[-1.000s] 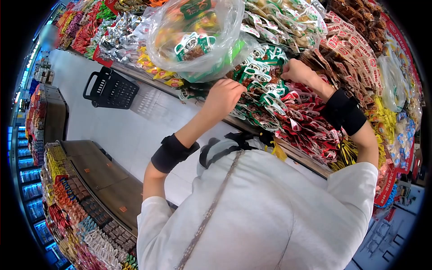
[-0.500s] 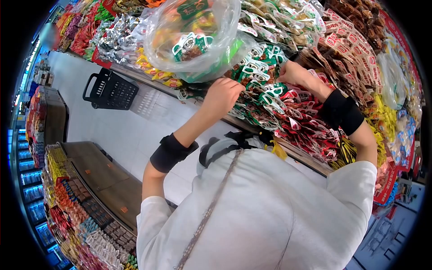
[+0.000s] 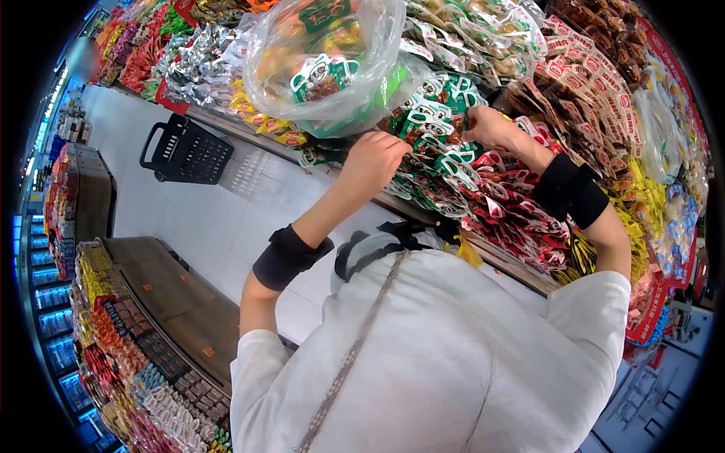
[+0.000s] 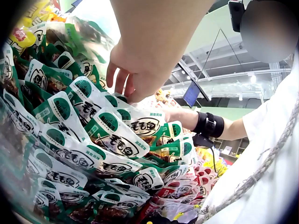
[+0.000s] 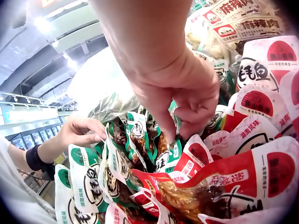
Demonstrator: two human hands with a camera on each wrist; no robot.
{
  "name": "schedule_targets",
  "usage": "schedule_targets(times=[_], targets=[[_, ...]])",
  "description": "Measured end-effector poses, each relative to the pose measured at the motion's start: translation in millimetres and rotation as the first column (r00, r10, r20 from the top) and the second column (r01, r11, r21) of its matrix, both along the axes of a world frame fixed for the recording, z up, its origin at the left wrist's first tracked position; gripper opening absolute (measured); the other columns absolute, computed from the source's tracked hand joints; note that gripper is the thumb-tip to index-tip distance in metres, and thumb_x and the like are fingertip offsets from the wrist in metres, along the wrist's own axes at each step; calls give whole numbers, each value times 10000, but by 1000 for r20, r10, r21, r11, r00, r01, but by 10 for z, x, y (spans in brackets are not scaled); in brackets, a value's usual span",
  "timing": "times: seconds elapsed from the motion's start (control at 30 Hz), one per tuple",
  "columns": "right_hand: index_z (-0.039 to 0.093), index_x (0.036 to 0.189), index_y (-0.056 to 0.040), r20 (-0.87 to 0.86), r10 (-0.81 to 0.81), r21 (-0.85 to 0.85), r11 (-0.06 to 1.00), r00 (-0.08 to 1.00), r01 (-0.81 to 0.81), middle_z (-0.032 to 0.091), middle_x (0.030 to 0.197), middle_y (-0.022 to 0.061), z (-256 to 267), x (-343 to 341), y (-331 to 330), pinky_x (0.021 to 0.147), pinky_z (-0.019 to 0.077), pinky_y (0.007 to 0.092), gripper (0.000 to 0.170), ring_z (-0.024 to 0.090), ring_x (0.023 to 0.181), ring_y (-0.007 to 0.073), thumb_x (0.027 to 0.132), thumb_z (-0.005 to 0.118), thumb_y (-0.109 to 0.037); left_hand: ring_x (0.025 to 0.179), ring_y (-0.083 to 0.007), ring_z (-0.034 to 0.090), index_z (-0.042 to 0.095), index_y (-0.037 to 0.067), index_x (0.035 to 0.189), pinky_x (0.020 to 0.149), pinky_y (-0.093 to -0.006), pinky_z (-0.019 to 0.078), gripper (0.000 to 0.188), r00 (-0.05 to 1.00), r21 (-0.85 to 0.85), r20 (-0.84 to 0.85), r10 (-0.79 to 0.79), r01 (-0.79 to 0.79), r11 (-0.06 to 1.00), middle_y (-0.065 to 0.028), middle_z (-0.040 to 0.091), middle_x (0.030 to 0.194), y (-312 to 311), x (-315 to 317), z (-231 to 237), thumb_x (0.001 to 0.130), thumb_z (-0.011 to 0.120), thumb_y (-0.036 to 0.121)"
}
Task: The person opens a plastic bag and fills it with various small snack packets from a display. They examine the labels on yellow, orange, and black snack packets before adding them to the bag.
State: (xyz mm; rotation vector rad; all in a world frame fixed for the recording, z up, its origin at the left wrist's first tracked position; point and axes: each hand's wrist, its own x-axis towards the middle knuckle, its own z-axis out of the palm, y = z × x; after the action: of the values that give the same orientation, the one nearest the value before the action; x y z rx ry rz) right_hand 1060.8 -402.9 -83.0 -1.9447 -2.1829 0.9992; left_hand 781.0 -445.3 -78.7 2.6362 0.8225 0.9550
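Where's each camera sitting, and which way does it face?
Head: on the head, facing forward and down at green packets; left hand, right hand and white shirt show.
Left wrist: worn there, facing past the left hand over green packets; right arm shows.
Right wrist: worn there, facing past the right hand into green and red packets; left hand shows.
Wrist views share the left hand.

Bulging clear plastic bag (image 3: 332, 113) crowds the brown wooden counter's (image 3: 253, 138) near edge; open air separates left hand (image 3: 374, 161) and right hand (image 3: 493, 126) over green-and-white packets (image 3: 433, 123).
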Motion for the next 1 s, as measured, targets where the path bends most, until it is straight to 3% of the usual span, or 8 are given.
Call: schedule_targets(times=[0.1,0.23,0.27,0.3,0.47,0.5,0.57,1.0], targets=[[551,740,19,-59,6,-52,999,998,-9,557,640,131,-284,179,24,555,424,349,278,540,587,232,642,704,-191,799,-222,530,591,71,833,751,-333,404,131,1000,10,-8,7,-7,1000,-58,577,795,-4,-4,-3,703,579,64],[554,693,28,45,22,214,976,999,-31,555,615,130,-71,66,-96,567,427,340,255,536,599,214,628,698,-172,798,-220,530,591,72,831,751,-332,403,125,1000,11,-3,8,-8,1000,-55,577,790,0,1,-18,707,574,64],[546,680,26,-84,-39,223,973,996,57,538,591,116,94,2,-101,548,422,333,219,526,581,205,644,662,-156,805,-228,535,592,67,841,761,-336,405,128,1000,1,-17,11,-11,1000,-62,581,799,-2,-5,-5,716,565,62],[536,752,22,-59,10,149,989,998,-1,547,643,119,311,-38,-26,571,423,318,194,523,612,201,683,618,-141,813,-235,540,593,62,851,770,-341,407,132,999,-11,-30,14,-14,1000,-69,585,808,-9,-6,18,725,556,59],[500,951,-8,-70,85,588,809,994,-27,585,829,148,669,43,-72,667,423,369,219,564,769,271,780,549,-135,820,-244,546,593,60,862,776,-342,411,139,999,-28,-32,16,-17,999,-74,589,814,-4,3,22,730,553,53],[521,951,-43,38,10,575,818,999,-30,598,816,177,838,-15,-112,686,437,398,219,562,801,339,771,560,-163,820,-244,546,593,61,862,776,-340,412,139,999,-28,-34,17,-18,999,-74,589,814,-3,4,22,729,553,52],[533,984,-53,238,-29,466,881,971,-88,601,889,144,1057,-65,-148,719,425,383,237,564,859,305,789,572,-181,821,-244,546,594,61,862,775,-340,412,139,999,-27,-39,17,-18,999,-73,589,814,-12,9,27,729,555,50],[597,923,-89,289,235,325,888,928,-326,611,852,134,651,-201,326,716,443,384,171,572,823,311,765,582,-152,819,-248,545,593,53,863,769,-344,413,156,998,-7,-61,8,-9,1000,-76,588,816,-5,13,40,711,569,29]])
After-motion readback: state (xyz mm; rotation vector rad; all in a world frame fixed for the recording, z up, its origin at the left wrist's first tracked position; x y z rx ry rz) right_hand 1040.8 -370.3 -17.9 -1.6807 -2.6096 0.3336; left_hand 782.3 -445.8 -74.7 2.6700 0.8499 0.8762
